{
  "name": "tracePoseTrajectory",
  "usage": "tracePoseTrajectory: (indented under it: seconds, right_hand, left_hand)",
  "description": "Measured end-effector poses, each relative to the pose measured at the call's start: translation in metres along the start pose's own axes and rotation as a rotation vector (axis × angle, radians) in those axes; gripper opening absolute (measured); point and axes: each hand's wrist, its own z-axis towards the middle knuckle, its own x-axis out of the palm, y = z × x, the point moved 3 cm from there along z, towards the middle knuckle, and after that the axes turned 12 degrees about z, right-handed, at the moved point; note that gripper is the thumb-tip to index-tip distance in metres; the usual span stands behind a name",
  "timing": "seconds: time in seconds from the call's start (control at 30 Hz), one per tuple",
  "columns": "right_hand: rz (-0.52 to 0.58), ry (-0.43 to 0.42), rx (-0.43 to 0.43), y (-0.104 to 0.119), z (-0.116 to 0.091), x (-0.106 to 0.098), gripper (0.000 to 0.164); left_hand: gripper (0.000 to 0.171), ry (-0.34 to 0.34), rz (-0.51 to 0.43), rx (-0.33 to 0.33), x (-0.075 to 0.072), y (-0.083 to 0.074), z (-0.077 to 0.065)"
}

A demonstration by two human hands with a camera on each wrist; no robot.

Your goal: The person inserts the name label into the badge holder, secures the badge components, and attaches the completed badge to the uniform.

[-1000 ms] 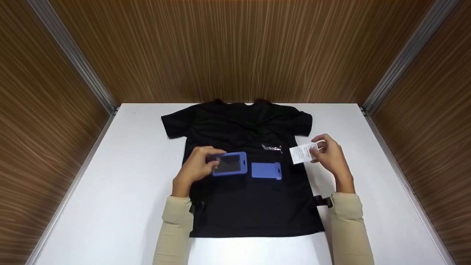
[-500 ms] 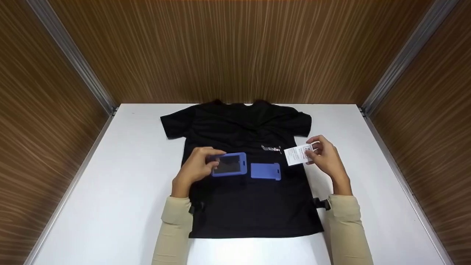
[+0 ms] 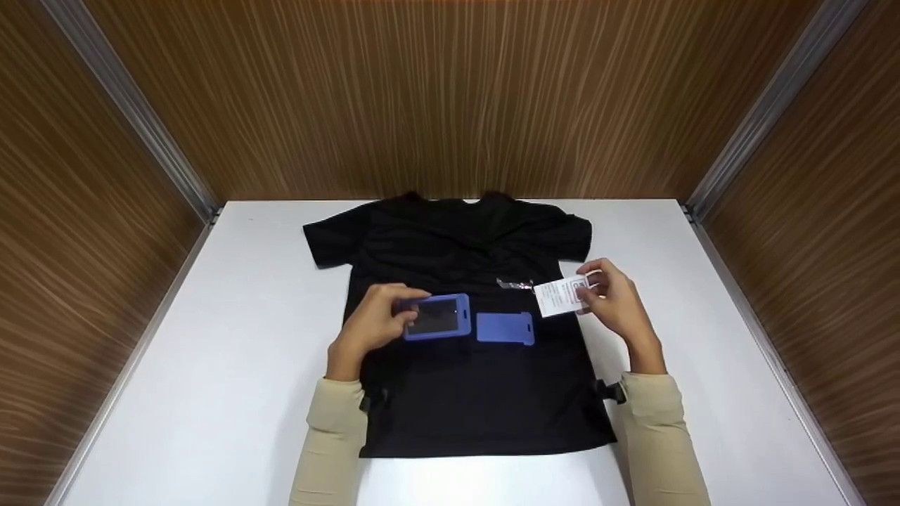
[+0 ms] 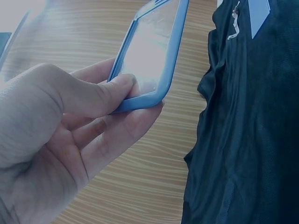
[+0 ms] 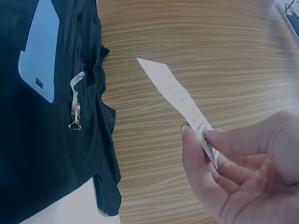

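In my left hand point(image 3: 376, 320) I pinch a blue badge holder frame point(image 3: 464, 316) with a clear window, thumb on the window and fingers behind, as the left wrist view shows. My right hand point(image 3: 615, 302) pinches a white printed card point(image 3: 555, 298) by its right end between thumb and fingers. Between the hands a flat blue badge holder back plate point(image 3: 505, 328), with a slot at its right end, lies on a black T-shirt point(image 3: 485, 400). A small strap clip point(image 5: 75, 102) of clear strip and metal lies on the shirt behind the plate.
The T-shirt is spread on a white table point(image 3: 232, 337), collar toward the back panel. Wood-grain panels point(image 3: 450, 98) stand at the back and both sides, with metal strips point(image 3: 133, 105) at the corners. Dark wrist straps point(image 3: 610, 391) show at both wrists.
My right hand has moved left with the card, bringing it close to the clip and the blue plate. My left hand and the frame have hardly moved.
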Motion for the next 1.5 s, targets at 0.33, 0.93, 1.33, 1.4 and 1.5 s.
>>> tracePoseTrajectory:
  seconds: [0.33, 0.93, 1.33, 1.4, 1.5]
  right_hand:
    - [-0.037, -0.004, -0.011, 0.006, -0.001, 0.005, 0.032]
    - [0.061, -0.001, -0.070, 0.017, -0.002, 0.013, 0.030]
    - [0.061, -0.008, -0.111, 0.023, -0.004, 0.019, 0.029]
    - [0.070, -0.007, -0.115, 0.024, -0.005, 0.021, 0.029]
    - [0.076, -0.003, -0.118, 0.024, -0.005, 0.022, 0.029]
  left_hand:
    - [0.038, -0.013, 0.005, 0.019, 0.000, -0.002, 0.000]
    - [0.039, -0.002, -0.008, 0.014, 0.002, -0.005, 0.003]
    - [0.038, 0.013, -0.005, 0.011, 0.006, -0.010, 0.004]
    - [0.038, 0.020, -0.012, 0.007, 0.007, -0.011, 0.005]
    - [0.038, 0.024, -0.025, 0.005, 0.008, -0.013, 0.005]
